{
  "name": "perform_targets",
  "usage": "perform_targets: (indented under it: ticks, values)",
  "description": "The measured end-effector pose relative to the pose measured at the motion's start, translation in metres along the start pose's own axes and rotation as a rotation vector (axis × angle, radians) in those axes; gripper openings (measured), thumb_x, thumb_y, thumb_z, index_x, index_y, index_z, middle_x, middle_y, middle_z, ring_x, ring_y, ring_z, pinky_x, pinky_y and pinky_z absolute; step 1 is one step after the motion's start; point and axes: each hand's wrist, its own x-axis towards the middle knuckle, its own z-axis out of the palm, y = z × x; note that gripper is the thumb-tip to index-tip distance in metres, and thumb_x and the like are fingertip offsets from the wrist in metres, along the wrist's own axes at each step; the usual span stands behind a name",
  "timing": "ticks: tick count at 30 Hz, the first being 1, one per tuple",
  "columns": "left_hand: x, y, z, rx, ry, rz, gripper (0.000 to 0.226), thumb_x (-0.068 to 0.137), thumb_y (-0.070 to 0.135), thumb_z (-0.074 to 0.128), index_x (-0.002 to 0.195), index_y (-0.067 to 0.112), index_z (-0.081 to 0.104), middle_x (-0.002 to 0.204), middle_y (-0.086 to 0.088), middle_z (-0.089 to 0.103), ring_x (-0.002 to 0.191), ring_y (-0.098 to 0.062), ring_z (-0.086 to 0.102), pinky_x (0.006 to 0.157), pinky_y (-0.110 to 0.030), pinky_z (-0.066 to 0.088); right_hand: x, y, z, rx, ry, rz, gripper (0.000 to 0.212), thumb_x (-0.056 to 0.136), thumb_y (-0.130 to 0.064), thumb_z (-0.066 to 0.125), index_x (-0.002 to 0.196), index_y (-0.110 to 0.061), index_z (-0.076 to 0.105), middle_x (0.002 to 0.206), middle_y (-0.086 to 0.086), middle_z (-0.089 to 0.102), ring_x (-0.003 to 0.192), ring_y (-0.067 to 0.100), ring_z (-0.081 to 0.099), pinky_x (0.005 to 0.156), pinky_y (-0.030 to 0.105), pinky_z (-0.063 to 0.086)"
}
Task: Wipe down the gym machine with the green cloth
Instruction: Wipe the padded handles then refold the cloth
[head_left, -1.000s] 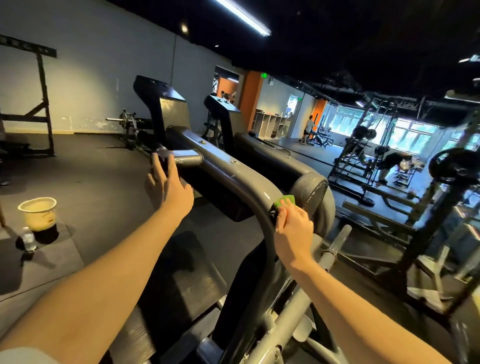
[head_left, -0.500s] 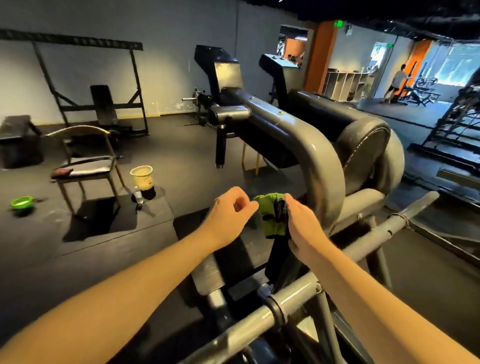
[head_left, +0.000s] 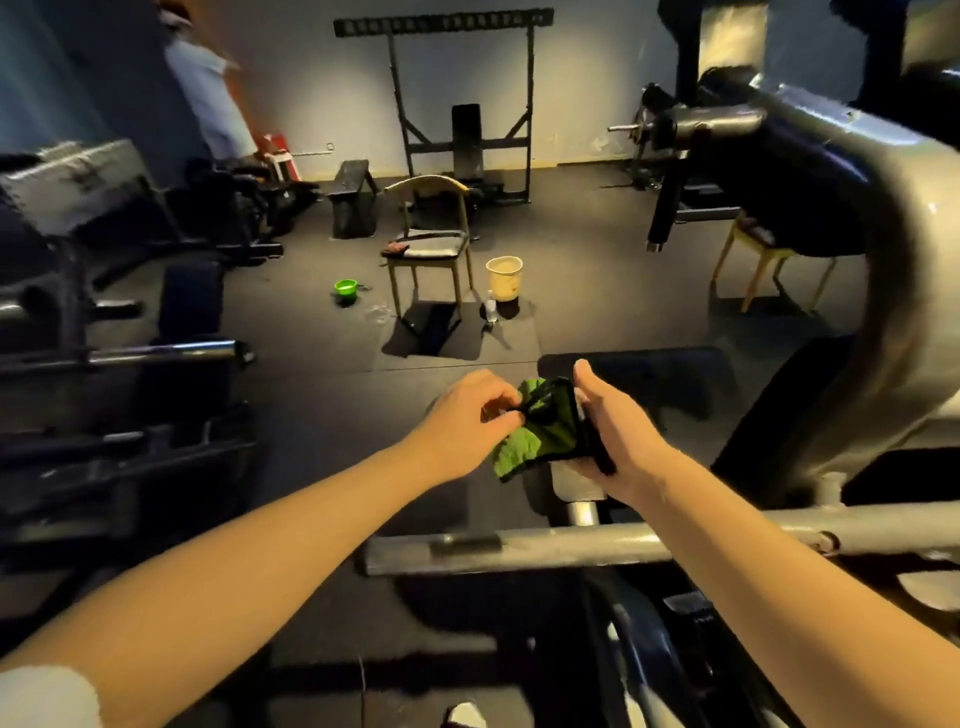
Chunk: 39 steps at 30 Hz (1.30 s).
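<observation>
Head view, hands at mid-frame. I have the green cloth (head_left: 535, 441) held in the air between both hands, above the floor and just beyond the machine's grey crossbar (head_left: 571, 553). My left hand (head_left: 467, 421) pinches the cloth's near edge, its fingers (head_left: 498, 410) curled tight on the fabric. My right hand (head_left: 618, 436) backs the cloth's other side, thumb raised; a dark band runs along the palm, and I cannot tell whether it is the cloth's hem or a separate thing. The cloth hangs with its long axis roughly top to bottom, the lower corner drooping toward the left wrist.

The relation that governs the next move: the gym machine (head_left: 914, 291) lies to the right, its curved grey frame rising beside the right forearm, while the crossbar runs left to right beneath both wrists. The right hand is therefore the nearer to the frame. I judge the cloth is being refolded or regripped, not yet touching metal. A chair (head_left: 426, 249) and bucket (head_left: 504, 278) stand well apart on the floor.
</observation>
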Motion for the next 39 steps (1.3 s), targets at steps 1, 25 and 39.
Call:
perform_targets:
  ticks: [1, 25, 39]
  values:
    - [-0.010, -0.005, -0.007, 0.016, 0.009, -0.027, 0.010, 0.095, 0.022, 0.069, 0.104, 0.018, 0.070, 0.100, 0.006, 0.059, 0.092, -0.008, 0.058, 0.082, -0.018, 0.045, 0.000, 0.005, 0.009, -0.011, -0.047, 0.021, 0.051, 0.104, -0.053, 0.043, 0.129, -0.013, 0.063, 0.115, 0.012, 0.075, 0.104, 0.026, 0.074, 0.090, 0.042, 0.057]
    - [0.013, -0.200, -0.136, -0.244, 0.301, -0.530, 0.021, 0.111, 0.034, 0.036, 0.115, 0.022, 0.053, 0.101, 0.003, 0.057, 0.088, -0.007, 0.053, 0.064, -0.022, 0.036, 0.152, 0.048, 0.161, -0.399, -0.232, 0.053, 0.045, 0.090, -0.039, 0.070, 0.113, -0.001, 0.073, 0.113, 0.016, 0.075, 0.110, 0.032, 0.070, 0.100, 0.040, 0.053]
    - [0.105, -0.343, -0.193, -0.241, 0.026, -0.319, 0.014, 0.109, 0.028, 0.045, 0.104, 0.023, 0.057, 0.097, 0.003, 0.061, 0.090, -0.011, 0.059, 0.072, -0.022, 0.044, 0.280, 0.062, 0.227, -0.613, 0.308, -0.002, 0.022, 0.105, -0.038, 0.052, 0.109, -0.019, 0.063, 0.108, 0.011, 0.068, 0.105, 0.025, 0.066, 0.101, 0.047, 0.053]
